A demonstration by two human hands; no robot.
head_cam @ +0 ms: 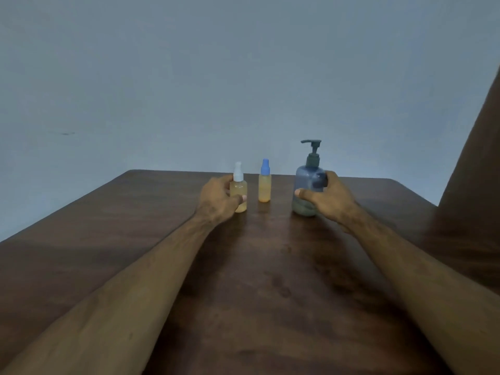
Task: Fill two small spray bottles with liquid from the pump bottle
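Observation:
Three bottles stand upright in a row on the dark wooden table. My left hand grips the white-capped spray bottle, which holds yellowish liquid; thumb in front, fingers behind. Just to its right, untouched, stands the blue-capped spray bottle, also holding yellowish liquid. My right hand grips the bluish pump bottle from its right side, thumb across its front. Its dark pump head points left, and only a low layer of liquid shows at its bottom.
A plain grey-blue wall rises just behind the table's far edge. A dark brown slanted surface stands at the right edge of view beside the table. Both forearms stretch across the tabletop.

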